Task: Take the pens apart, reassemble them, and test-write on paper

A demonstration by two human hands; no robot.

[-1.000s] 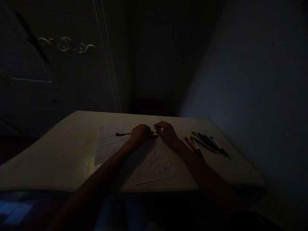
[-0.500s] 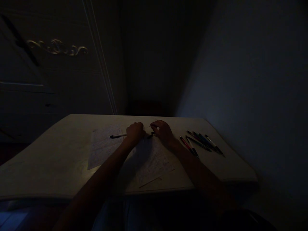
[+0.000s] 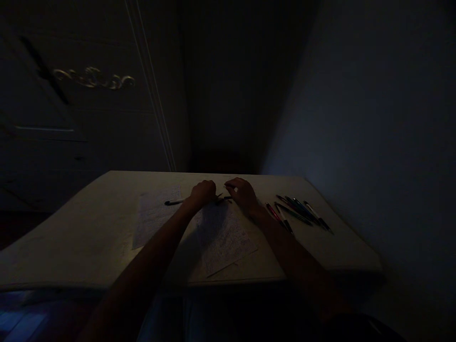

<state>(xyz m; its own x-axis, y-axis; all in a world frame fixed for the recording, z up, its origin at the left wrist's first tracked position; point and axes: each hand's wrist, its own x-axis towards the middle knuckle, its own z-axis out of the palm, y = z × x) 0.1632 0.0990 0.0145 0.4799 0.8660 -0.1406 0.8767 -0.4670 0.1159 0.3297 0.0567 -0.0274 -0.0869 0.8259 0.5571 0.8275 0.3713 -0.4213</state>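
My left hand (image 3: pixel 204 191) is closed over the far part of the table, and a thin pointed piece sticks out past its fingers on the right. A white pen with a dark end (image 3: pixel 174 202) reaches out from the left of this hand, its other end hidden. Facing it, my right hand (image 3: pixel 242 194) has thumb and fingers pinched together, with a tiny pale bit at the tips too small to name. Small dark pieces (image 3: pixel 224 200) lie on the table between the hands. The light is very dim.
Two written sheets, a left sheet (image 3: pixel 153 221) and a right sheet (image 3: pixel 224 242), lie on the pale table (image 3: pixel 78 228). Several pens (image 3: pixel 295 211) are spread at the right. A wall (image 3: pixel 374 118) rises on the right, and furniture with an ornate handle (image 3: pixel 93 78) stands at left.
The pointed piece at my left fingers now slants to the right instead of upward. My hands stay close to where they were; the whole view has shifted slightly.
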